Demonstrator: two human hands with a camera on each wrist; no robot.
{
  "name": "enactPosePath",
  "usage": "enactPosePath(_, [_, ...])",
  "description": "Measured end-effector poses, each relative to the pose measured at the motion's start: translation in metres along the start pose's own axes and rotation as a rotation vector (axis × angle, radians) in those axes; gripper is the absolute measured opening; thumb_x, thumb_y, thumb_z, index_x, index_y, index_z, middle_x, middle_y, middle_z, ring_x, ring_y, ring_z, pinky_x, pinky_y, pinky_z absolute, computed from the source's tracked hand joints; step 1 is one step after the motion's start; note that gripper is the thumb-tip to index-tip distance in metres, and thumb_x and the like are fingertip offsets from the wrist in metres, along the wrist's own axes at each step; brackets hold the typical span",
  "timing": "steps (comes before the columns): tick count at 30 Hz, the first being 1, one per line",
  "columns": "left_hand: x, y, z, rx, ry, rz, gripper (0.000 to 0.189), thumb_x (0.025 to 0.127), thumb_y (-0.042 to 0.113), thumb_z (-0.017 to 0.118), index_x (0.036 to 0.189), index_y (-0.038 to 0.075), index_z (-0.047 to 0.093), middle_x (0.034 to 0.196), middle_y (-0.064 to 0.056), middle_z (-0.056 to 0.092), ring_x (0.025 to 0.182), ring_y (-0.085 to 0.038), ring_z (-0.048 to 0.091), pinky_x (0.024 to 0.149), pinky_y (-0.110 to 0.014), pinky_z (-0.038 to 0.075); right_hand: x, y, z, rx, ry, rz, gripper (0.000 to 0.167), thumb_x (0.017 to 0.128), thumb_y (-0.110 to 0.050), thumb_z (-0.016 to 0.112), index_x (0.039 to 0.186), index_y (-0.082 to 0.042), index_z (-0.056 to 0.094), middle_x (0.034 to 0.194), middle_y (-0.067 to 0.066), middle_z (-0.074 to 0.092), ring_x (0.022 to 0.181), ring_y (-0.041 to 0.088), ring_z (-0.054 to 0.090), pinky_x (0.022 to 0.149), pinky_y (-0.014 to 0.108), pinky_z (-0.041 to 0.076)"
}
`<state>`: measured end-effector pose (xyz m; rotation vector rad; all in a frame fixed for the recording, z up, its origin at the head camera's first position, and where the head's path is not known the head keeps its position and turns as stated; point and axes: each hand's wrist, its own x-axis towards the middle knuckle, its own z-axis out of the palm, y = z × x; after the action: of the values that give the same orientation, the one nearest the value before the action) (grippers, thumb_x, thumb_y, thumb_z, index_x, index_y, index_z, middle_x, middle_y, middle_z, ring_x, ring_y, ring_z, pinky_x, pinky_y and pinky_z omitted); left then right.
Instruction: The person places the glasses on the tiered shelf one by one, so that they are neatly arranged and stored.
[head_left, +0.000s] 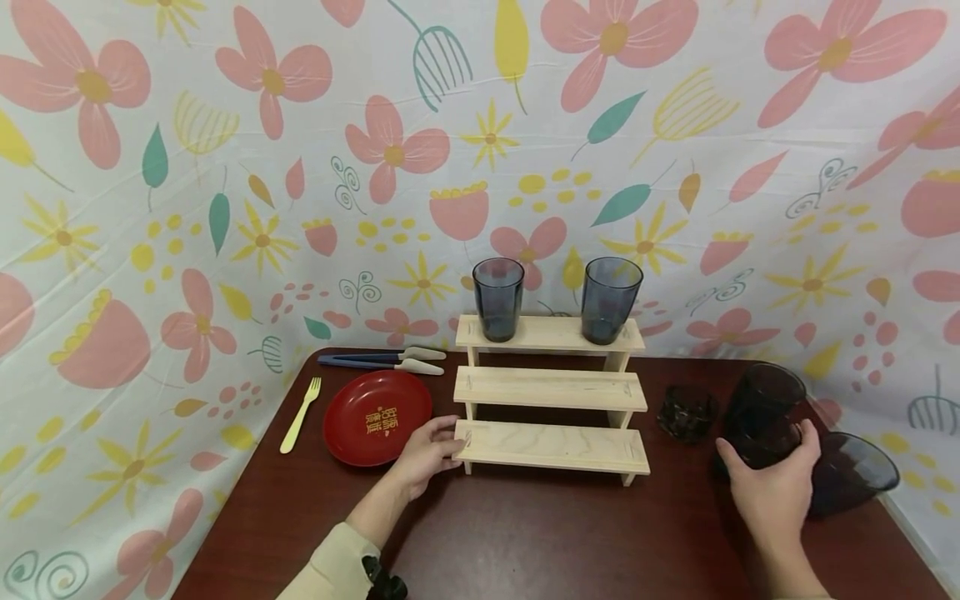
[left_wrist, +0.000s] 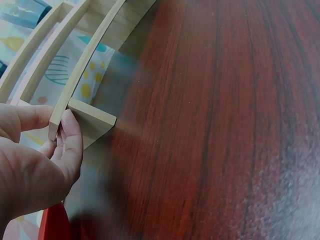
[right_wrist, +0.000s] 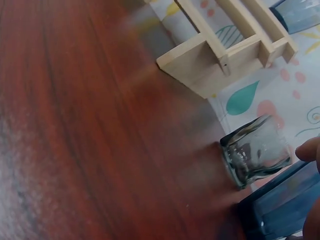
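Observation:
My left hand (head_left: 429,454) pinches the left end of the lowest step of a three-tier wooden rack (head_left: 551,446); in the left wrist view its thumb and fingers lie on both sides of the board (left_wrist: 67,102). At the right, my right hand (head_left: 776,492) grips a tall dark-tinted drinking glass (head_left: 757,408), thumb on one side and fingers on the other. Only fingertips show in the right wrist view, beside the blue glass (right_wrist: 282,205). Two blue-grey glasses, one left (head_left: 498,300) and one right (head_left: 610,300), stand upright on the rack's top step.
A short wavy glass cup (head_left: 686,414) stands between rack and right hand. A dark glass bowl (head_left: 851,475) is right of that hand. On the left lie a red plate (head_left: 375,417), a pale yellow fork (head_left: 302,417) and blue-handled tongs (head_left: 375,360). A patterned cloth (head_left: 390,242) hangs behind.

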<state>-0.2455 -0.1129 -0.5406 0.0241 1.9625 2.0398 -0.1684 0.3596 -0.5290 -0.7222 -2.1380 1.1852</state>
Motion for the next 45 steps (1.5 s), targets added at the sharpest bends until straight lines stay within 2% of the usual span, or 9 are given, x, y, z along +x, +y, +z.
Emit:
enactPosePath(4, [0.000,0.000,0.000,-0.003,-0.004,0.002,0.063,0.097,0.006,0.068,0.151,-0.009,0.040,0.121,-0.022,0.061,0.092,-0.021,0.067,0.077,-0.033,0.058,-0.001,0.003,0.000,0.003,-0.015,0.058,0.110,0.088,-0.031,0.083,0.166,-0.031,0.006,0.168,0.014,0.027,0.144,0.050,0.035,0.113,0.066,0.027])
enactPosePath(11, [0.000,-0.001,-0.001,-0.006,0.001,-0.004,0.063,0.097,0.006,0.068,0.151,-0.008,0.041,0.121,-0.022,0.061,0.092,-0.021,0.066,0.077,-0.034,0.058,-0.002,0.006,0.002,-0.005,-0.016,0.070,0.111,0.086,-0.030,0.084,0.165,-0.028,0.006,0.160,0.029,0.034,0.137,0.058,0.038,0.109,0.069,0.029])
enactPosePath(18, [-0.001,0.001,-0.001,-0.003,0.003,-0.008,0.062,0.097,0.006,0.068,0.151,-0.008,0.041,0.120,-0.022,0.060,0.092,-0.022,0.066,0.078,-0.034,0.058,-0.004,0.009,0.003,-0.008,-0.015,0.080,0.108,0.088,-0.031,0.083,0.166,-0.031,0.008,0.163,0.022,0.033,0.143,0.052,0.036,0.114,0.066,0.027])
enactPosePath(26, [0.000,0.000,0.000,-0.012,-0.001,-0.004,0.062,0.097,0.006,0.068,0.151,-0.008,0.041,0.120,-0.022,0.061,0.092,-0.021,0.066,0.078,-0.034,0.058,-0.006,0.011,0.002,-0.026,0.022,0.053,0.106,0.086,-0.029,0.086,0.166,-0.029,0.015,0.157,0.025,0.042,0.139,0.052,0.041,0.111,0.068,0.030])
enactPosePath(34, [-0.001,0.000,-0.001,-0.012,0.002,-0.008,0.061,0.097,0.005,0.068,0.151,-0.008,0.041,0.119,-0.022,0.061,0.091,-0.021,0.066,0.078,-0.033,0.059,-0.012,0.003,-0.003,-0.045,0.003,0.048,0.108,0.085,-0.033,0.087,0.166,-0.034,0.015,0.156,0.025,0.044,0.136,0.051,0.045,0.109,0.066,0.033])
enactPosePath(35, [-0.001,0.001,-0.001,-0.012,0.001,-0.007,0.061,0.097,0.005,0.068,0.151,-0.008,0.041,0.119,-0.022,0.061,0.091,-0.021,0.066,0.078,-0.033,0.059,-0.013,0.001,-0.004,-0.055,0.002,0.049,0.108,0.084,-0.035,0.087,0.166,-0.036,0.015,0.155,0.024,0.046,0.132,0.048,0.050,0.107,0.064,0.036])
enactPosePath(38, [0.000,0.001,-0.001,-0.017,-0.005,-0.006,0.061,0.097,0.005,0.068,0.150,-0.008,0.042,0.119,-0.021,0.061,0.091,-0.021,0.066,0.077,-0.033,0.058,-0.016,-0.006,-0.007,-0.076,0.008,0.028,0.109,0.082,-0.037,0.089,0.164,-0.043,0.017,0.147,0.022,0.055,0.107,0.024,0.065,0.092,0.038,0.049])
enactPosePath(41, [0.000,0.002,-0.001,-0.023,-0.008,-0.003,0.061,0.096,0.005,0.068,0.150,-0.008,0.042,0.119,-0.021,0.061,0.091,-0.021,0.066,0.077,-0.033,0.058,-0.019,-0.016,-0.011,-0.078,0.011,-0.005,0.110,0.079,-0.037,0.092,0.161,-0.048,0.020,0.141,0.017,0.061,0.087,-0.004,0.054,0.072,0.012,0.040])
enactPosePath(45, [0.000,0.001,-0.001,-0.025,-0.008,0.000,0.061,0.096,0.004,0.068,0.150,-0.009,0.042,0.118,-0.021,0.061,0.091,-0.021,0.066,0.077,-0.033,0.058,-0.019,-0.032,-0.015,-0.038,-0.012,-0.050,0.110,0.077,-0.032,0.094,0.161,-0.044,0.024,0.143,0.012,0.061,0.095,-0.013,0.051,0.069,0.002,0.038])
